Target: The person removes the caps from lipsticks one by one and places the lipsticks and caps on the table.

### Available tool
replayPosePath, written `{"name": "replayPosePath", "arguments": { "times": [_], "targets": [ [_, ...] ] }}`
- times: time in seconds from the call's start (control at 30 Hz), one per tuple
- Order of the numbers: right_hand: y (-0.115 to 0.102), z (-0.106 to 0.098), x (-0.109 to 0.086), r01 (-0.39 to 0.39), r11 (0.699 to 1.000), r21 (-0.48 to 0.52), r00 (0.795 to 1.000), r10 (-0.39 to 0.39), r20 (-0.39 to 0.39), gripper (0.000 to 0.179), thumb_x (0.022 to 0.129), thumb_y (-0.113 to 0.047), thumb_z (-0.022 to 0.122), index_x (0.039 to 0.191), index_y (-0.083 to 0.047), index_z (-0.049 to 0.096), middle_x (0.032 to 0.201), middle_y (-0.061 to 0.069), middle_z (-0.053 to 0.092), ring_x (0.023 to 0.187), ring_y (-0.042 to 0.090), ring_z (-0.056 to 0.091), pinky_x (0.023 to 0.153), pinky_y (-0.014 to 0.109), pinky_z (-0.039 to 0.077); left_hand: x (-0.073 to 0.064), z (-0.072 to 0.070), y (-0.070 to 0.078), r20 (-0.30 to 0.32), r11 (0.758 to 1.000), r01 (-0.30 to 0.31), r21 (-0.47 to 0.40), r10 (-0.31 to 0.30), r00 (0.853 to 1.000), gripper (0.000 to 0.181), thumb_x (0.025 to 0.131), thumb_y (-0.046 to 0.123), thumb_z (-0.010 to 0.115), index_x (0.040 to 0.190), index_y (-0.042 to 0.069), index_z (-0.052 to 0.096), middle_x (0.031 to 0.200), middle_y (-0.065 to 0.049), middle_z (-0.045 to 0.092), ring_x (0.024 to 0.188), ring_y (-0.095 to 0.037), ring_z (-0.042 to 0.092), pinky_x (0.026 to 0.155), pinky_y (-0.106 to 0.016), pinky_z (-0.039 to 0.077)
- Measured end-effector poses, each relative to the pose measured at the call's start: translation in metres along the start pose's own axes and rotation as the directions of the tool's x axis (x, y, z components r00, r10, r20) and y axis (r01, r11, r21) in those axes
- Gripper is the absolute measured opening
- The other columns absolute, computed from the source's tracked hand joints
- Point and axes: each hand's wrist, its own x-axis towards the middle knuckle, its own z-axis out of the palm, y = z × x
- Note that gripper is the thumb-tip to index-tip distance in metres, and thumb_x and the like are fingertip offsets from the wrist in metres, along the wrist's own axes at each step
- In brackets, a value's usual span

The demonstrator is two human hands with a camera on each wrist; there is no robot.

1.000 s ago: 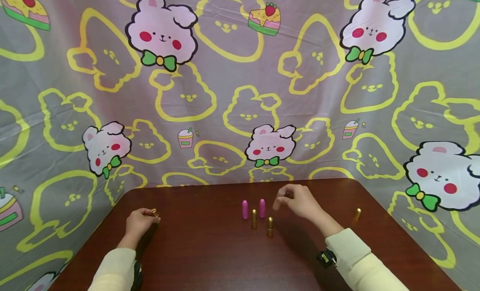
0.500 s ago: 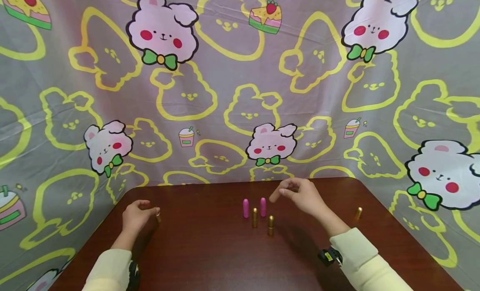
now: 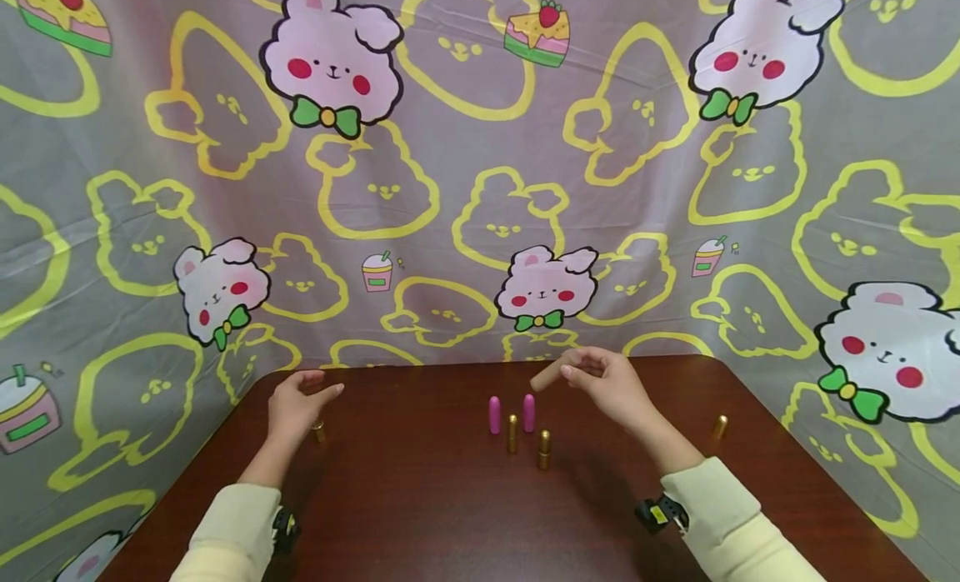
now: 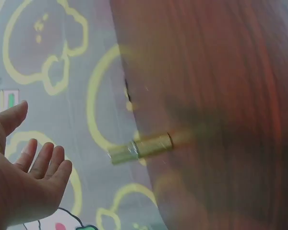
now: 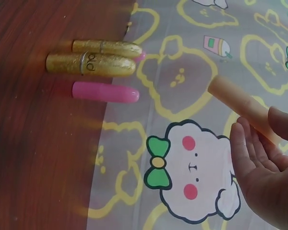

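Note:
My right hand pinches a beige lipstick-like tube between thumb and fingers. Held above the table, the tube tilts down to the left; in the right wrist view its free end points away from the hand. Fingers apart, my left hand hovers near the table's left side and holds nothing. Just beside it a gold lipstick tube stands upright, apart from the fingers in the left wrist view. Two pink tubes and two gold lipstick tubes stand in a group left of my right hand.
A smaller gold piece sits near the right side of the dark brown wooden table. Patterned cloth with cartoon rabbits hangs around the back and sides of the table.
My left hand has let go of the gold lipstick tube and lifted away, leaving it upright. The right hand has risen slightly, and the beige tube has tipped closer to level.

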Motion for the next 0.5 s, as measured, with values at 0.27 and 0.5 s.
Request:
{"name": "replayPosePath", "arguments": {
  "times": [0.27,0.5],
  "targets": [
    [-0.004,0.005,-0.001,-0.03,0.986,0.167,0.999,0.033,-0.013,0.032,0.093,-0.01,0.067,0.117,0.01,0.06,0.107,0.019,0.067,0.09,0.019,0.068,0.086,0.037,0.053,-0.005,0.019,0.023,0.023,0.991,-0.039,-0.124,0.043,0.999,0.05,0.084,0.025,0.077,0.121,-0.005,0.061,0.119,-0.025,0.062,0.111,-0.035,0.059,0.091,-0.045,0.047],
    [-0.005,0.011,0.001,-0.021,0.96,0.279,0.999,0.033,-0.039,0.033,0.094,-0.008,0.065,0.119,0.013,0.057,0.105,0.018,0.066,0.093,0.023,0.068,0.085,0.033,0.053,-0.009,0.037,0.042,0.047,0.959,-0.046,-0.279,0.061,0.997,0.044,0.084,0.022,0.078,0.117,-0.002,0.064,0.116,-0.02,0.065,0.105,-0.019,0.063,0.08,-0.018,0.047]
  ]
}}
